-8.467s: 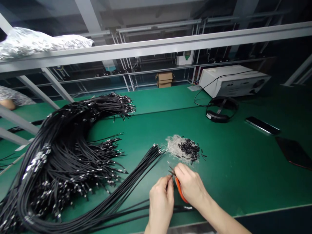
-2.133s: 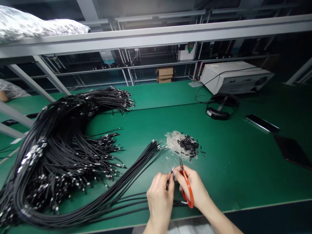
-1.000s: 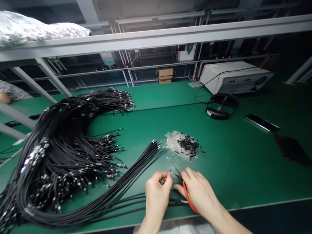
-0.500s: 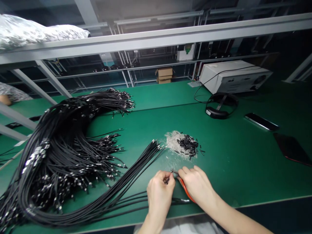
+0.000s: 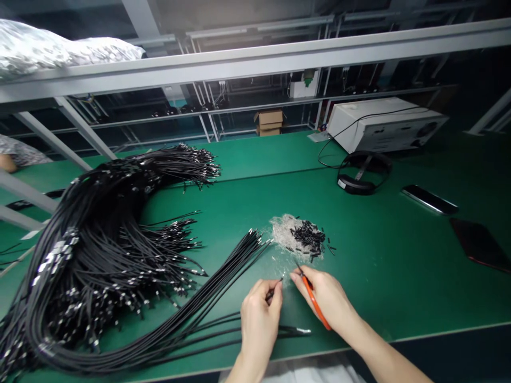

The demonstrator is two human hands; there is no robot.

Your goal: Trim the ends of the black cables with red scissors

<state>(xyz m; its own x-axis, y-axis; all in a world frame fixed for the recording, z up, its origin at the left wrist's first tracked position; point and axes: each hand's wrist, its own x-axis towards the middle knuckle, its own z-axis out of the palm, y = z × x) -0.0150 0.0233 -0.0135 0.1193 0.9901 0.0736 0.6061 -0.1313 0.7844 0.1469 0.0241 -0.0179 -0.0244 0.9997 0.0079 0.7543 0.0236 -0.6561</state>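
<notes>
My left hand (image 5: 260, 314) pinches a thin black cable close to its end, and the cable's pale tip (image 5: 282, 277) pokes out past the thumb and forefinger. Just to the right, my right hand (image 5: 325, 293) is closed around small orange-handled pliers (image 5: 316, 306), their jaws pointing up and left, apart from the cable tip. A slim bundle of black cables (image 5: 211, 284) curves in from the left behind my left hand. Other cable ends (image 5: 297, 331) lie below my hands. Beyond them is a heap of clear scraps (image 5: 282, 232) with short black tube pieces (image 5: 308, 237) on it.
A large mass of black cables (image 5: 107, 229) with metallic ends covers the left of the green table (image 5: 383, 287). To the right lie a black headband device (image 5: 355, 186), a phone (image 5: 430, 199) and a dark flat object (image 5: 479, 242). A white box-shaped machine (image 5: 379, 127) stands behind.
My right hand and the pliers have moved away from the cable tip, up and slightly right. My left hand keeps its pinch on the cable, nearly in place.
</notes>
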